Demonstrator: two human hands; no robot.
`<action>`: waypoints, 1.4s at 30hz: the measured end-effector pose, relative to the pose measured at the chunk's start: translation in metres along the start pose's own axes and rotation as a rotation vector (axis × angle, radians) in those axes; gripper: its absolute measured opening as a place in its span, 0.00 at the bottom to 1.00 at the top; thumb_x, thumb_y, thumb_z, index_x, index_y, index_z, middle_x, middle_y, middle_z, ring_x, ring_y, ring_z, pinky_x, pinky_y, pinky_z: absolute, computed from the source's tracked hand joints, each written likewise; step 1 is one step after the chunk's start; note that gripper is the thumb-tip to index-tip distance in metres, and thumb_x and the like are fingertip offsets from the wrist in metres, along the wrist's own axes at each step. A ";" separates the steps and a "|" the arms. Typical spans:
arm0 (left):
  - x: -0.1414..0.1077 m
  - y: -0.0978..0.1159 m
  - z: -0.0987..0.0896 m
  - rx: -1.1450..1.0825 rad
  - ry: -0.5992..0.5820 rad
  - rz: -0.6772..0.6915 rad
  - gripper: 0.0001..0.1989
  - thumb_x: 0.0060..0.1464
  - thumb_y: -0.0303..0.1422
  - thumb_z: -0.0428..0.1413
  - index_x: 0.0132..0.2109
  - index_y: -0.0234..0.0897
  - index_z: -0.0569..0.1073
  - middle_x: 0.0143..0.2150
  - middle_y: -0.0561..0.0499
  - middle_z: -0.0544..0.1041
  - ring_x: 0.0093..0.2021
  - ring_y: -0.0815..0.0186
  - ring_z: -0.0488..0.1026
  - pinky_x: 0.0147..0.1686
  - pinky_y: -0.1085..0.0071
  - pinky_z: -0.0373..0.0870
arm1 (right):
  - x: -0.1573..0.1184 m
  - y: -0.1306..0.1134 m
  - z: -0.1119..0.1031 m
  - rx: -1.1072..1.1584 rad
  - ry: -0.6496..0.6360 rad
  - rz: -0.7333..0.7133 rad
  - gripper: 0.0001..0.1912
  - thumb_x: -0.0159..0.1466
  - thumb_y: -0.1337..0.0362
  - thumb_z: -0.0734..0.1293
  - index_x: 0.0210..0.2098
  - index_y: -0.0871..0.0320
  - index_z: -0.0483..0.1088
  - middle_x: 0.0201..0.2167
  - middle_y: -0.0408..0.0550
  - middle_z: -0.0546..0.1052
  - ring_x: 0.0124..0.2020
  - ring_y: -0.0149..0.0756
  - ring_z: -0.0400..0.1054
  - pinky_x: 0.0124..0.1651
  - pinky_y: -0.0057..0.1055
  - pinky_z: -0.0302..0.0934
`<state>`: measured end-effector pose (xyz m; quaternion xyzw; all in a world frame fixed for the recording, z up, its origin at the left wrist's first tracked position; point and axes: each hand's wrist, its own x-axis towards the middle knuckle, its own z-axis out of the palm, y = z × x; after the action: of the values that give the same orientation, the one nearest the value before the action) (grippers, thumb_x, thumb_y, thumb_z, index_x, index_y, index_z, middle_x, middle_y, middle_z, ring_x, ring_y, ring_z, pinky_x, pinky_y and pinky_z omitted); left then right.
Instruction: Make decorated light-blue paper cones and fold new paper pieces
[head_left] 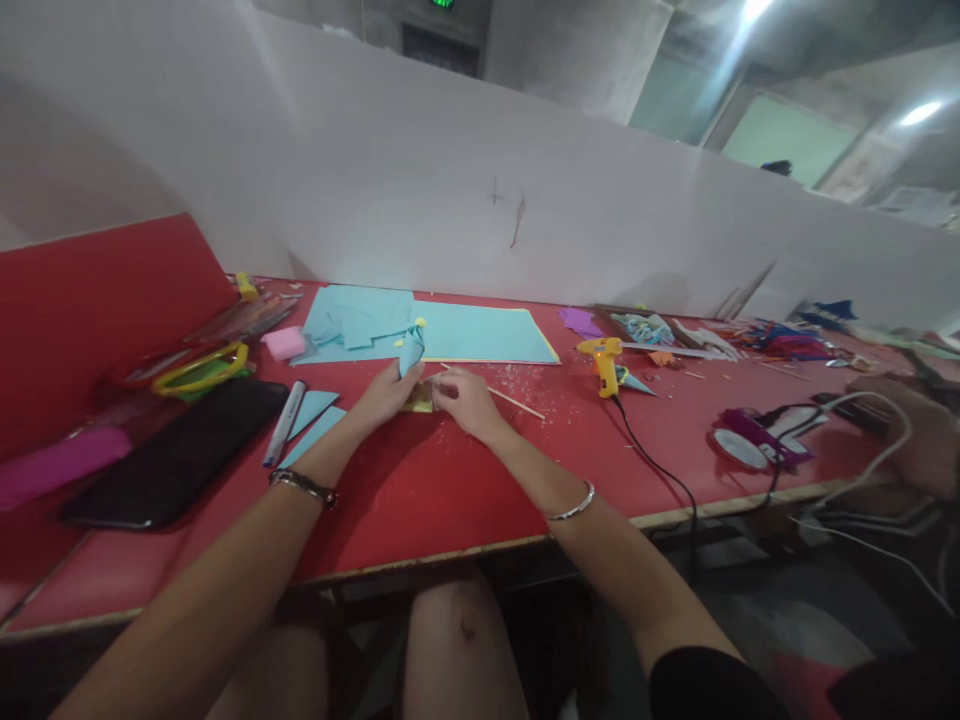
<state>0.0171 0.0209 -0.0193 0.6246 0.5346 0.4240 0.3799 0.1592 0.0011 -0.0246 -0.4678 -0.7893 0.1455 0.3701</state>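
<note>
Two forearms (225, 580) closest, stretched over the red table (420, 510)! From the left, blue triangles (312, 407) lie cut but unfolded; then the left hand (386, 393), fingers grasping a blue paper piece (411, 350), already folded, creased, yellow-tipped, poking up. Just below it, a yellowish packet (421, 397); at its end the right hand (466, 402), fingers bent, grip impossible to tell. Further right, a glue gun (602, 362), apart.

Yellow-tipped blue paper (411, 354) roughly upright in left hand (388, 391), gold piece (423, 398) beside
</note>
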 end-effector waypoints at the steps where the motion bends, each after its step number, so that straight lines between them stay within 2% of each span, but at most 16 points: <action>1: 0.000 0.000 0.000 0.001 -0.026 0.016 0.19 0.41 0.49 0.51 0.25 0.36 0.64 0.19 0.55 0.65 0.24 0.67 0.63 0.24 0.73 0.57 | 0.000 0.001 0.000 -0.021 -0.022 -0.010 0.07 0.54 0.71 0.62 0.28 0.60 0.72 0.26 0.44 0.70 0.31 0.30 0.62 0.36 0.25 0.54; 4: 0.000 -0.001 0.001 0.044 -0.083 0.042 0.20 0.42 0.51 0.48 0.25 0.36 0.64 0.21 0.54 0.66 0.24 0.67 0.63 0.25 0.72 0.58 | 0.001 0.002 0.001 -0.064 -0.034 -0.001 0.07 0.53 0.71 0.62 0.27 0.61 0.73 0.25 0.45 0.69 0.29 0.30 0.61 0.33 0.25 0.53; 10: 0.001 -0.004 0.001 0.096 -0.137 0.046 0.21 0.44 0.51 0.45 0.27 0.35 0.63 0.22 0.54 0.66 0.24 0.67 0.63 0.25 0.72 0.59 | 0.001 0.002 0.003 -0.078 -0.032 0.030 0.07 0.54 0.72 0.62 0.26 0.61 0.73 0.24 0.45 0.70 0.29 0.30 0.61 0.34 0.25 0.52; 14: 0.001 -0.003 0.001 0.074 -0.123 0.049 0.21 0.43 0.51 0.45 0.28 0.36 0.63 0.25 0.52 0.68 0.27 0.66 0.65 0.27 0.71 0.60 | 0.002 0.002 0.003 -0.078 -0.044 0.031 0.07 0.53 0.73 0.62 0.26 0.60 0.72 0.24 0.44 0.69 0.29 0.30 0.61 0.33 0.25 0.52; 21: 0.001 -0.005 0.003 0.147 -0.132 0.126 0.17 0.46 0.48 0.45 0.26 0.37 0.61 0.22 0.55 0.64 0.25 0.68 0.63 0.25 0.74 0.58 | 0.004 0.000 0.003 -0.134 -0.084 0.104 0.06 0.51 0.72 0.63 0.24 0.60 0.71 0.23 0.43 0.67 0.27 0.29 0.60 0.31 0.24 0.52; 27: 0.000 -0.004 0.004 0.166 -0.078 0.147 0.15 0.45 0.46 0.48 0.26 0.37 0.63 0.22 0.54 0.66 0.26 0.65 0.65 0.26 0.72 0.59 | 0.003 0.001 0.005 -0.265 -0.086 0.105 0.06 0.53 0.70 0.62 0.25 0.60 0.71 0.26 0.46 0.69 0.28 0.32 0.61 0.32 0.27 0.52; 31: -0.001 -0.002 0.004 0.220 -0.093 0.188 0.15 0.46 0.46 0.46 0.28 0.37 0.63 0.24 0.53 0.67 0.28 0.64 0.65 0.27 0.72 0.59 | 0.002 -0.001 0.004 -0.339 -0.088 0.092 0.07 0.55 0.69 0.61 0.29 0.59 0.71 0.29 0.48 0.69 0.32 0.34 0.63 0.33 0.28 0.53; 36: -0.002 -0.003 0.003 0.294 -0.120 0.188 0.16 0.47 0.47 0.43 0.28 0.38 0.61 0.24 0.53 0.66 0.28 0.65 0.65 0.27 0.73 0.58 | 0.006 0.001 0.004 -0.345 -0.110 0.139 0.06 0.55 0.69 0.61 0.26 0.58 0.70 0.28 0.49 0.71 0.33 0.37 0.65 0.34 0.29 0.54; 42: -0.002 0.000 0.003 0.343 -0.119 0.187 0.16 0.47 0.47 0.42 0.28 0.39 0.60 0.25 0.53 0.66 0.28 0.65 0.65 0.27 0.73 0.58 | 0.006 0.003 0.005 -0.316 -0.101 0.101 0.07 0.54 0.71 0.61 0.24 0.59 0.69 0.28 0.49 0.73 0.32 0.35 0.65 0.34 0.28 0.54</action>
<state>0.0198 0.0187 -0.0204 0.7511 0.5151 0.3225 0.2579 0.1558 0.0078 -0.0272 -0.5514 -0.7954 0.0612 0.2442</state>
